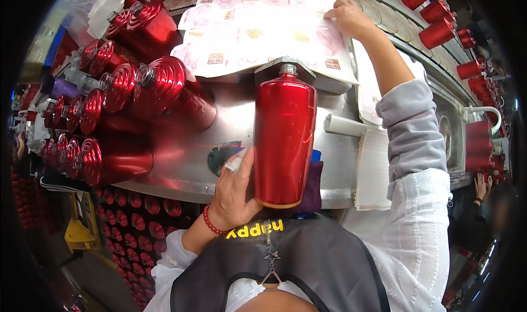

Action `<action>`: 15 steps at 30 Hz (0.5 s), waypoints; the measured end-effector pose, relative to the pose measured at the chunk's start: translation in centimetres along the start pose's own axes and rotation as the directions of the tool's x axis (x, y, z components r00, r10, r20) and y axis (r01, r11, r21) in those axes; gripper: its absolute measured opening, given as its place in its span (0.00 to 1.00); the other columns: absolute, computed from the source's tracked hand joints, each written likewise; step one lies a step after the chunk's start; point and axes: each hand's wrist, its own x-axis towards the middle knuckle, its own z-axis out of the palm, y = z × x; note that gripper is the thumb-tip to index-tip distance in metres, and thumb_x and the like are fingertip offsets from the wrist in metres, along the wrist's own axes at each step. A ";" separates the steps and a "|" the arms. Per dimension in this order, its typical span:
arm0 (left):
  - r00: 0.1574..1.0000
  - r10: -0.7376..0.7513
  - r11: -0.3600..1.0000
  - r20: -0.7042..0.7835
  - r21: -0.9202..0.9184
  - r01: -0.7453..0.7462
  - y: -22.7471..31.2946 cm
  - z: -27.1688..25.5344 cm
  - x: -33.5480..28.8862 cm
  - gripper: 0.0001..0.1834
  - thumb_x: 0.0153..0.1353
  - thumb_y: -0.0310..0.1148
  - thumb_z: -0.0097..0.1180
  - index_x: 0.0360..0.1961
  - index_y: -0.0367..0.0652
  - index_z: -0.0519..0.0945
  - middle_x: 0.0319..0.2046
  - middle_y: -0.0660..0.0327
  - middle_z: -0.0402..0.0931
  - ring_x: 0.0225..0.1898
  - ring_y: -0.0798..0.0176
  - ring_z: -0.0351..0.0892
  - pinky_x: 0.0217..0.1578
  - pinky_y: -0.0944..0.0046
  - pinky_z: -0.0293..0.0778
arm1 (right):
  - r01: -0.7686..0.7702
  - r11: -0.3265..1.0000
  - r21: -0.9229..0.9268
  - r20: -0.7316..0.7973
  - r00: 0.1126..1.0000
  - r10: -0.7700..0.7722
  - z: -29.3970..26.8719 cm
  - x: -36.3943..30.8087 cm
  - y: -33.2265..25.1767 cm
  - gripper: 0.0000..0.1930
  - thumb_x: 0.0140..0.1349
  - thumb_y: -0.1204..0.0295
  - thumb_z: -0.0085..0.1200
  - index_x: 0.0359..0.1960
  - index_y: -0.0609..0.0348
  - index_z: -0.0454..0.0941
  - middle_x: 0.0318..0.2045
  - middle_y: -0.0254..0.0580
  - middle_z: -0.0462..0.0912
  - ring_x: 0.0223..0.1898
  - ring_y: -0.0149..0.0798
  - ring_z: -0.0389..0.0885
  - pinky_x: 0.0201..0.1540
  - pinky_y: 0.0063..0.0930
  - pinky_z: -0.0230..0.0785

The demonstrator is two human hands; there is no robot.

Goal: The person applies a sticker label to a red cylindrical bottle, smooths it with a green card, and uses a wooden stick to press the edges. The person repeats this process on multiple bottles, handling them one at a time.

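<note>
A glossy red bottle [285, 142] with a clear neck stands out in front of me, its neck toward a metal block and its base toward my apron. My left hand [233, 188] is against the bottle's lower left side, thumb by the base; white tape wraps one finger. Ahead, pink-and-white printed label sheets [258, 35] cover a raised surface. My right hand [351, 18] reaches to their far right corner, its thumb and fingertips pinched together at the edge of a sheet.
Several red bottles [159, 87] are grouped on the metal table [233, 111] at left. More bottles fill the floor area below left, near a yellow pallet jack [79, 232]. A conveyor [384, 15] carrying red bottles runs along the right. A white pad [372, 169] lies beside my right arm.
</note>
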 end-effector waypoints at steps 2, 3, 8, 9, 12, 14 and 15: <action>1.000 0.005 0.997 -0.010 -0.073 -0.006 -0.3 0.2 0.0 0.50 0.67 0.51 0.62 0.75 0.24 0.55 0.67 0.34 0.67 0.66 0.33 0.70 0.68 0.43 0.63 | -0.163 0.984 -0.068 -0.036 0.986 0.161 0.1 0.7 1.2 0.20 0.64 0.80 0.50 0.54 0.50 0.87 0.55 0.52 0.81 0.61 0.55 0.75 0.66 0.43 0.65; 1.000 0.006 0.994 -0.015 -0.106 -0.007 -0.4 0.3 0.0 0.49 0.66 0.50 0.63 0.75 0.25 0.56 0.66 0.34 0.68 0.64 0.32 0.71 0.68 0.41 0.62 | -0.273 0.951 -0.148 -0.092 0.961 0.262 0.1 1.2 1.0 0.17 0.67 0.68 0.55 0.54 0.50 0.87 0.52 0.53 0.84 0.58 0.55 0.80 0.62 0.43 0.70; 0.998 0.043 0.995 -0.041 -0.085 -0.046 -0.8 0.4 0.1 0.51 0.65 0.50 0.64 0.74 0.24 0.55 0.66 0.33 0.67 0.63 0.31 0.71 0.67 0.41 0.63 | -0.604 0.770 0.205 0.263 0.792 0.552 0.6 2.0 0.4 0.27 0.61 0.50 0.61 0.46 0.64 0.88 0.47 0.57 0.87 0.48 0.52 0.87 0.50 0.43 0.77; 0.998 0.048 0.996 -0.044 -0.079 -0.051 -0.8 0.4 0.1 0.51 0.65 0.50 0.64 0.74 0.24 0.55 0.66 0.33 0.67 0.63 0.31 0.71 0.67 0.41 0.63 | -0.615 0.739 0.274 0.267 0.787 0.556 0.7 2.1 0.8 0.25 0.62 0.51 0.62 0.45 0.63 0.88 0.46 0.53 0.88 0.47 0.50 0.87 0.48 0.42 0.77; 0.997 0.063 0.994 -0.043 -0.085 -0.067 -0.9 0.4 0.3 0.50 0.65 0.50 0.64 0.74 0.25 0.56 0.67 0.33 0.66 0.63 0.31 0.71 0.67 0.41 0.63 | -0.508 0.842 0.179 0.099 0.861 0.498 0.7 2.1 1.9 0.17 0.61 0.57 0.63 0.42 0.57 0.88 0.43 0.51 0.88 0.44 0.51 0.87 0.50 0.42 0.77; 0.996 0.070 0.993 -0.059 -0.094 -0.076 -0.9 0.5 0.3 0.49 0.67 0.51 0.62 0.74 0.26 0.56 0.67 0.33 0.66 0.62 0.31 0.71 0.65 0.42 0.64 | -0.353 0.929 -0.109 -0.103 0.934 0.342 0.9 2.0 2.2 0.14 0.61 0.59 0.62 0.40 0.56 0.88 0.42 0.53 0.87 0.44 0.53 0.86 0.50 0.42 0.77; 0.996 0.067 0.992 -0.065 -0.098 -0.073 -0.9 0.6 0.3 0.48 0.67 0.51 0.61 0.75 0.26 0.56 0.67 0.33 0.66 0.62 0.31 0.71 0.65 0.42 0.65 | -0.308 0.947 -0.093 -0.352 0.900 0.258 0.7 1.0 1.0 0.12 0.62 0.63 0.61 0.39 0.57 0.88 0.41 0.55 0.86 0.44 0.56 0.85 0.52 0.43 0.77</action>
